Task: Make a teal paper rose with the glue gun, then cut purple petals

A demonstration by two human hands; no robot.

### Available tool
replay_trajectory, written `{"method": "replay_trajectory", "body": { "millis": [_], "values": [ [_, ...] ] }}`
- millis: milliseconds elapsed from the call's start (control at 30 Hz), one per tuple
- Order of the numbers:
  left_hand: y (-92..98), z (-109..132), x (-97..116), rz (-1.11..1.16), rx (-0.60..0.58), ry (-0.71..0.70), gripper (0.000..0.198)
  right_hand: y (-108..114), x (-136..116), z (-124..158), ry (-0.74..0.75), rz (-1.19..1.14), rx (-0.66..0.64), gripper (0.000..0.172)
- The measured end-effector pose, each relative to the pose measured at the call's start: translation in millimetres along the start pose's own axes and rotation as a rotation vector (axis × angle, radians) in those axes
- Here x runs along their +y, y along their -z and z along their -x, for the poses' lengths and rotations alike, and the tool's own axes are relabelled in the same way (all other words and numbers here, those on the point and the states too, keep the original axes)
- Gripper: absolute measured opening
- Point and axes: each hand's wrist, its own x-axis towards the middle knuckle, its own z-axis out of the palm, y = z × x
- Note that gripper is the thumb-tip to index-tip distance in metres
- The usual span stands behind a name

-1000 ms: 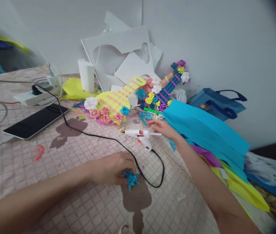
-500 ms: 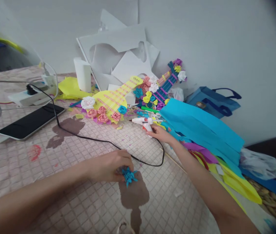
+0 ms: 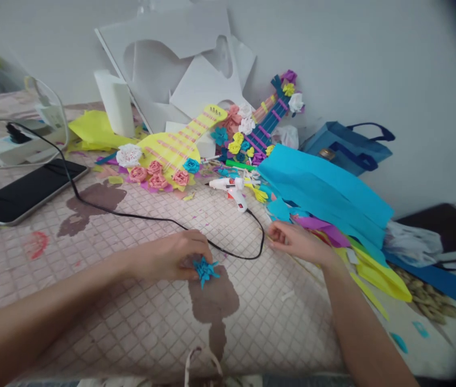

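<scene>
In the head view, my left hand (image 3: 183, 253) is closed in a pinch on a blue paper flower (image 3: 204, 270) with pointed petals, just above the table. My right hand (image 3: 294, 242) has curled fingers over a thin wooden stick (image 3: 306, 270) lying on the table; whether they grip it is unclear. A white glue gun (image 3: 233, 191) lies on its side beyond both hands, its black cord (image 3: 163, 219) looping between them. Farther back lean a yellow paper guitar (image 3: 171, 145) with paper roses and a dark blue paper guitar (image 3: 266, 126) with flowers.
A tablet (image 3: 28, 191) and a power strip (image 3: 14, 145) are at the left. White cut-out boards (image 3: 163, 32) lean on the wall. Blue sheets (image 3: 324, 188), yellow sheets (image 3: 376, 269) and a blue bag (image 3: 344, 145) lie at the right. Paper scraps litter the table's back.
My right hand has let go of the glue gun and moved nearer and to the right, down to the stick. My left hand still holds the blue flower. The view has shifted slightly.
</scene>
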Motion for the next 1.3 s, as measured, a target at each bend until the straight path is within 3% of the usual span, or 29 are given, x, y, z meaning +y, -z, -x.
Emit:
{"method": "replay_trajectory", "body": {
  "millis": [100,300,467,633,700,800,867,1133,1300],
  "values": [
    [0.9,-1,-1,-0.001,-0.021,0.017,0.022,-5,0,10,-0.052,0.110,0.033,0.003],
    [0.9,-2,0,-0.023,-0.042,0.015,0.020,5,3,19,-0.163,0.235,0.064,0.008],
    [1.0,-1,-6,-0.012,-0.054,0.017,0.022,9,8,22,-0.150,0.187,0.076,0.007],
    [3.0,-1,-7,-0.011,-0.067,0.020,0.023,11,-2,19,-0.092,0.007,0.259,0.009],
    [4.0,-1,-7,-0.008,-0.080,0.028,0.023,14,-12,27,-0.016,-0.043,0.155,0.013],
    [4.5,-1,-6,-0.002,-0.087,0.033,0.027,12,-23,49,0.087,-0.134,-0.190,0.015],
    [4.3,-1,-6,0.004,-0.089,0.037,0.029,5,-25,67,0.083,-0.134,-0.283,0.017],
    [3.1,0,-6,-0.010,-0.090,0.035,0.029,-35,-21,103,0.005,-0.216,-0.118,0.015],
    [2.7,0,-3,-0.010,-0.071,0.040,0.024,-25,-25,98,0.049,-0.214,-0.061,0.019]
  ]
}}
